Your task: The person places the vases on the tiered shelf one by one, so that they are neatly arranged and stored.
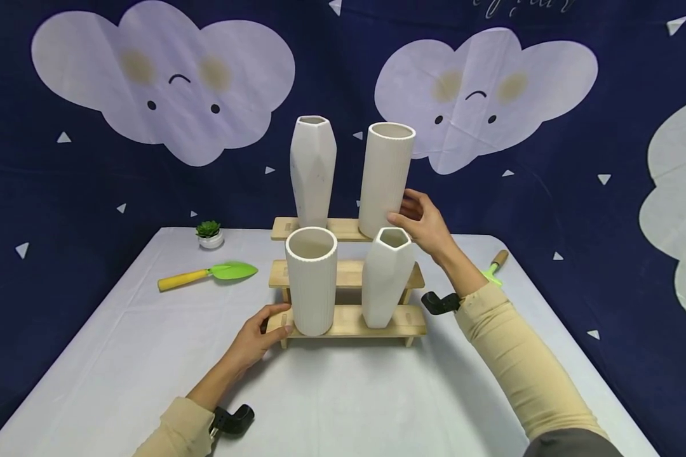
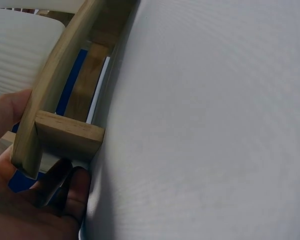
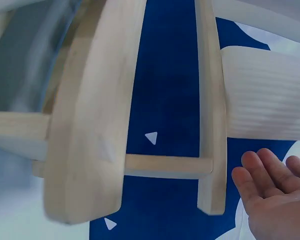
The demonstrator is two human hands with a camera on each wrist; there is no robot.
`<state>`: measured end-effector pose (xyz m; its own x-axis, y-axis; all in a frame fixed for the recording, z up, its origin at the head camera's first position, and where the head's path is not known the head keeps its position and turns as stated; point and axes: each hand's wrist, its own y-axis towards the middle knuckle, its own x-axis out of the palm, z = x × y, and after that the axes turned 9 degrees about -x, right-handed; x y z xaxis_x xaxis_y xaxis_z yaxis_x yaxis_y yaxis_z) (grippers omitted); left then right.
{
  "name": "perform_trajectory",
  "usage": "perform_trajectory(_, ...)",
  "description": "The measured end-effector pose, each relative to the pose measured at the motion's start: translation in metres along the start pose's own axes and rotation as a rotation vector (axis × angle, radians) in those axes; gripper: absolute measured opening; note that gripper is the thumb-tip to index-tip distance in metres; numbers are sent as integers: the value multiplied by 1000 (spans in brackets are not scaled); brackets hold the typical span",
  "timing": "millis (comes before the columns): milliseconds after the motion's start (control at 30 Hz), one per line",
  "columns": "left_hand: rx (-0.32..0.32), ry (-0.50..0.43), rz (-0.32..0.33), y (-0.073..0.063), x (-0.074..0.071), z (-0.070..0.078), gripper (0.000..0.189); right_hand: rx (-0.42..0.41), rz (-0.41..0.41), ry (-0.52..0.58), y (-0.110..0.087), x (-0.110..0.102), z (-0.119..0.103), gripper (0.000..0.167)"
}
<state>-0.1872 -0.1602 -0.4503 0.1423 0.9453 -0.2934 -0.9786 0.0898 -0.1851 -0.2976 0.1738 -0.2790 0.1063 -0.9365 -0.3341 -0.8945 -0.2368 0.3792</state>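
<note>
A three-tier wooden stand [image 1: 351,329] carries several white vases. On its lowest board are a ribbed cylinder vase [image 1: 313,292] at left and a faceted vase [image 1: 385,279] at right. The top board [image 1: 343,230] bears a taller faceted vase [image 1: 313,165] and another ribbed cylinder vase [image 1: 385,178]. My left hand [image 1: 255,339] grips the lowest board's left end, thumb on top and fingers below. Beside the upper cylinder vase, near its base, is my right hand [image 1: 425,225]; in the right wrist view its loosely extended fingers [image 3: 262,175] show a gap from the vase.
On the white-covered table [image 1: 120,355], a yellow-handled green trowel [image 1: 206,275] and a small potted plant [image 1: 209,235] lie to the left. Another green tool with a brown handle [image 1: 497,261] lies at right, behind the right forearm. A dark blue cloud-print cloth [image 1: 331,57] hangs behind.
</note>
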Motion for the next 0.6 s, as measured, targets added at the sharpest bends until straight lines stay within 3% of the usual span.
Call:
perform_trajectory(200, 39, -3, 20, -3, -2, -1, 48, 4, 25, -20, -4, -7, 21, 76)
perform_trajectory(600, 54, 40, 124, -12, -15, 2, 45, -69, 55, -30, -27, -15, 32, 67)
